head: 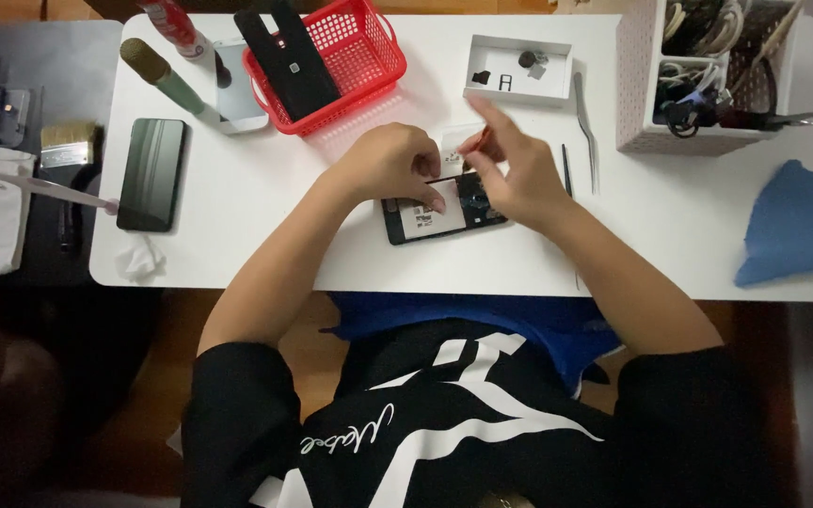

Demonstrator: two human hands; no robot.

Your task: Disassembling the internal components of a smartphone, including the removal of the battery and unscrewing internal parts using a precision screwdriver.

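An opened black phone (425, 218) lies flat on the white table (670, 235), its inner parts showing. My left hand (390, 165) rests curled on the phone's upper left edge, fingertips pressing down on it. My right hand (512, 169) hovers over the phone's right end and pinches a thin orange-red tool (475, 141) between thumb and fingers, with its tip near the phone's top edge.
A red basket (361, 49) holds a black phone back. A small white tray (518, 68) of tiny parts, metal tweezers (585, 127), a white organiser (708, 75) of cables, a blue cloth (797, 226), a black phone (151, 172) and a crumpled tissue (138, 259) lie around.
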